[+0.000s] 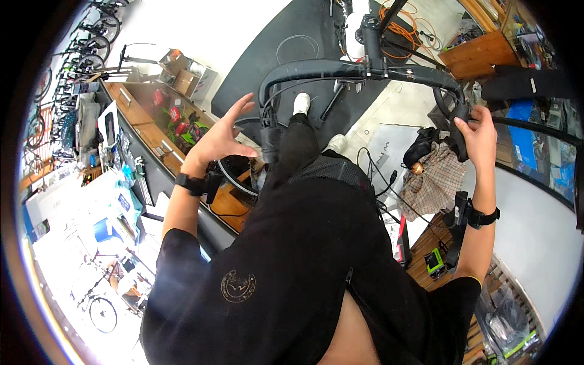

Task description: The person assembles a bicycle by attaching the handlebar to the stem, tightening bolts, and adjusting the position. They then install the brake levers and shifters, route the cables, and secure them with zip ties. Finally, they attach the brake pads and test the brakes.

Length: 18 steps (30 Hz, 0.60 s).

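A black drop handlebar [313, 69] of a bicycle stretches across in front of me, joined to a dark stem [373, 48]. My left hand [220, 135] is open just left of the left brake hood [269, 143], its thumb and fingers spread and holding nothing. On the other side, my right hand [479, 135] closes thumb and fingers on the black right brake hood [458, 132]. Part of that grip is hidden behind the fingers. Thin cables run along the bar.
Wooden drawers [146, 135] and a cluttered counter stand on the left. A checked cloth [433, 182] and loose black cables [383, 182] lie right of my legs. An orange hose [406, 18] coils at the far right. Glass-fronted shelving [547, 146] borders the right side.
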{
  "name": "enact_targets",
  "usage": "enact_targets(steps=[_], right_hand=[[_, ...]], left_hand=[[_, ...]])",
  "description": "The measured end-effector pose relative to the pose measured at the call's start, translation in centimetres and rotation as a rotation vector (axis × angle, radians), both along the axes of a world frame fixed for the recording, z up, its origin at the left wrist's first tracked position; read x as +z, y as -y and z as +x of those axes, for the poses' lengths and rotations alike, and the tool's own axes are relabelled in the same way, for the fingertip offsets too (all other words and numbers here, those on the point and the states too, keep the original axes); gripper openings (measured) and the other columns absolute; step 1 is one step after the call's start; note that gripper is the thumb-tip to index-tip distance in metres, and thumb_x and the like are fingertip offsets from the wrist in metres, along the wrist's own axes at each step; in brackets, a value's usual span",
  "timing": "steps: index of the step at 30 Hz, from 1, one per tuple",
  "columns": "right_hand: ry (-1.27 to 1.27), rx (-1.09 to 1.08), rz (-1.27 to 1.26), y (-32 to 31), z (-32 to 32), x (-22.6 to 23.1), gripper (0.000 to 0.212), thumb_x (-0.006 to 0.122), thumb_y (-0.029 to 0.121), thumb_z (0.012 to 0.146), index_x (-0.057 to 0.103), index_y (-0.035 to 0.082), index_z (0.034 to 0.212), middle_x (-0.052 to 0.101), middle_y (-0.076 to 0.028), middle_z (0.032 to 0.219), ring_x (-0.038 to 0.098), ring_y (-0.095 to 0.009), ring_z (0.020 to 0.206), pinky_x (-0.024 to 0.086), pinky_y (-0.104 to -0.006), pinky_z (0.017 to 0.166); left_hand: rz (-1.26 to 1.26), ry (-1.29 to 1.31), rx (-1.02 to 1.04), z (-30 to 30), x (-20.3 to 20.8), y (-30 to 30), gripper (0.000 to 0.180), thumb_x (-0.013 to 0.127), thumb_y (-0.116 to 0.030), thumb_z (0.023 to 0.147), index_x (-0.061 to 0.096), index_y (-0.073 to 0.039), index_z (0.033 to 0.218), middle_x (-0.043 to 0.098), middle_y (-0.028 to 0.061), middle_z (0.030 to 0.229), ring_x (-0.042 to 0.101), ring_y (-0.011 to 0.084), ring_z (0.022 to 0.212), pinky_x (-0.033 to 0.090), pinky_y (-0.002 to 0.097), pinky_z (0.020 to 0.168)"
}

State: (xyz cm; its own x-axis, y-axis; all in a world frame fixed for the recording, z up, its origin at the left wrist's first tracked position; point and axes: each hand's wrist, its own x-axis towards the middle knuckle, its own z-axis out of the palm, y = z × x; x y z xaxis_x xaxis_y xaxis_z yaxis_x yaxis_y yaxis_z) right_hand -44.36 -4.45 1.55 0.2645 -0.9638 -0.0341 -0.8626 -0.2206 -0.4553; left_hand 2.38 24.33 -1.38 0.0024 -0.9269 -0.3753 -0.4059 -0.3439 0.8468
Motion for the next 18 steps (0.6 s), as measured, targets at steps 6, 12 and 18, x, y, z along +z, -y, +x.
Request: enact_targets(steps=[6, 12, 18], right_hand=[[-0.243, 0.416, -0.547, -3.6, 5.3, 0.9, 0.043, 0.076, 0.015, 0.077, 0.059, 0.003, 0.115, 0.062, -0.018, 0.112, 0.057, -0.036, 0.104, 0.046, -0.0451, 0.09], [0.266, 0.9, 0.129, -12.5, 15.5, 1.7, 0.047, 0.074, 0.018, 0.083, 0.056, 0.003, 0.123, 0.06, -0.017, 0.102, 0.061, -0.037, 0.096, 0.051, -0.044, 0.083], [0.388, 0.962, -0.163, -12.8, 21.9, 0.0, 0.031, 0.072, 0.015, 0.083, 0.062, 0.003, 0.11, 0.057, -0.011, 0.091, 0.06, -0.029, 0.088, 0.05, -0.0405, 0.078]], left_hand=[[-0.072, 0.033, 0.004, -4.0, -3.5, 0.2, 0.112, 0.093, -0.013, 0.062, 0.028, -0.005, 0.152, 0.049, 0.0146, 0.144, 0.053, 0.0211, 0.126, 0.046, 0.0384, 0.102], [-0.058, 0.028, -0.075, -4.4, -2.3, 1.4, 0.095, 0.086, -0.009, 0.064, 0.038, -0.004, 0.146, 0.061, 0.0155, 0.125, 0.065, 0.0216, 0.105, 0.052, 0.0363, 0.088], [-0.236, 0.008, -0.043, -5.5, -2.9, 0.2, 0.096, 0.077, -0.016, 0.064, 0.03, 0.005, 0.145, 0.063, 0.0204, 0.098, 0.066, 0.0331, 0.086, 0.053, 0.0386, 0.075]])
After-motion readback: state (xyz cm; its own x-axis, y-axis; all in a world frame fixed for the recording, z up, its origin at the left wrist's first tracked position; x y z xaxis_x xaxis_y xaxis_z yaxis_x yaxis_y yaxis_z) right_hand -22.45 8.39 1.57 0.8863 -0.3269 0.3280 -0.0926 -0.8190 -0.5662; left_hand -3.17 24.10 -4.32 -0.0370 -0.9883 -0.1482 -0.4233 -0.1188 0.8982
